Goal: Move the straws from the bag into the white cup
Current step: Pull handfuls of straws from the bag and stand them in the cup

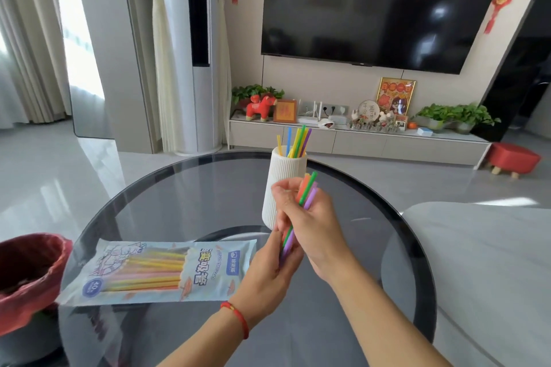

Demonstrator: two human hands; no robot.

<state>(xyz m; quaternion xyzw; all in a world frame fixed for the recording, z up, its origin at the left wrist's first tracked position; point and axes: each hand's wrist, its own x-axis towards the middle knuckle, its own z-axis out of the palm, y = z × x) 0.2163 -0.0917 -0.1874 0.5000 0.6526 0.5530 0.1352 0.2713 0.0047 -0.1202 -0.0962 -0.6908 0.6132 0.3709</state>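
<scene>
A ribbed white cup (281, 176) stands upright on the round glass table (185, 202), with several coloured straws (295, 141) sticking out of its top. Just in front of the cup, both hands hold one bundle of straws (307, 191), orange, green and purple, tilted up to the right. My right hand (310, 223) grips the bundle's middle. My left hand (268, 274) holds its lower end. The straw bag (155, 271) lies flat on the table to the left, with several yellow, pink and orange straws still inside.
A bin with a red liner (26, 274) stands at the table's left edge. A pale sofa or seat (492, 262) fills the right. Beyond the table are a TV cabinet (357, 140) and a red stool (512, 161).
</scene>
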